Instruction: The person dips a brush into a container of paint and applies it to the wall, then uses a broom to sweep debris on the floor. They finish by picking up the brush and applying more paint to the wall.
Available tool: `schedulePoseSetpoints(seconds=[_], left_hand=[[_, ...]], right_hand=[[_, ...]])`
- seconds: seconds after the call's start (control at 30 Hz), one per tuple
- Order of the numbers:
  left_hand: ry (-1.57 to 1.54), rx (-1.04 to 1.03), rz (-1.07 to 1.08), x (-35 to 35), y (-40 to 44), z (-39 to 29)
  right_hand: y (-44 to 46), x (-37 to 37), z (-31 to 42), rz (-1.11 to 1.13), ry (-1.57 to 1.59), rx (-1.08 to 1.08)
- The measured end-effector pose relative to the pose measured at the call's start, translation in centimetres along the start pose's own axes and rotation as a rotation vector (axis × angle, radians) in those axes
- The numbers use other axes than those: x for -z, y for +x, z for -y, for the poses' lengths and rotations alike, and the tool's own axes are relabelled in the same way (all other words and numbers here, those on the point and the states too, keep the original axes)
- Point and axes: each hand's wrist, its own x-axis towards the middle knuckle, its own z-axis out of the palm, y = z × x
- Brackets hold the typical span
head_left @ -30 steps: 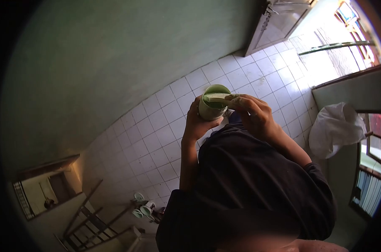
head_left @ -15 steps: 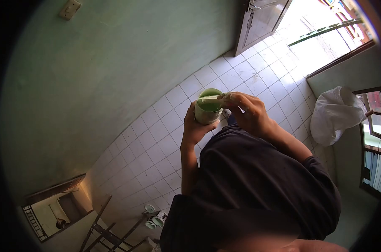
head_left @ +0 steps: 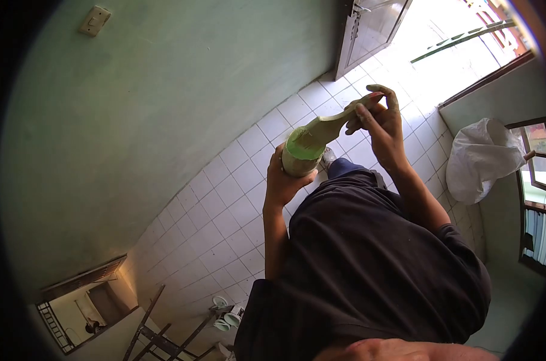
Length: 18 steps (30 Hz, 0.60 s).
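Note:
My left hand (head_left: 283,182) is wrapped round a paint-smeared cup (head_left: 298,165) and holds it in front of my body. Green paint (head_left: 299,148) shows inside its mouth. Between the fingers of my right hand (head_left: 379,120) is the handle of a paintbrush (head_left: 325,129), caked in pale green. The brush slants down to the left, and its bristles are at the cup's rim, over the paint. Part of the handle is hidden by my fingers.
A green wall (head_left: 164,108) runs along the left, with a switch (head_left: 95,21). An open door (head_left: 369,36) stands at the back. To the right hangs a white sack (head_left: 480,159) by a window. A dark metal frame (head_left: 164,342) stands lower left on the tiled floor (head_left: 225,213).
My right hand has moved up and to the right, away from the cup's mouth, and the brush now shows nearly at full length. The left hand still holds the cup in nearly the same place.

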Motion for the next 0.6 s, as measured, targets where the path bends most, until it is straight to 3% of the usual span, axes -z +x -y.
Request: schedulePoseSetpoints(seconds=[0.17, 0.3, 0.6], left_hand=[[0.018, -0.127, -0.001, -0.1, 0.8, -0.6], [0.010, -0.114, 0.017, -0.2, 1.2, -1.5], [0.061, -0.218, 0.008, 0.2, 1.2, -1.4]], right_hand=[[-0.1, 1.0, -0.1, -0.034, 0.029, -0.002], [-0.5, 0.8, -0.1, -0.032, 0.066, 0.046], [-0.6, 0.9, 1.7, 0.044, -0.176, 0.200]])
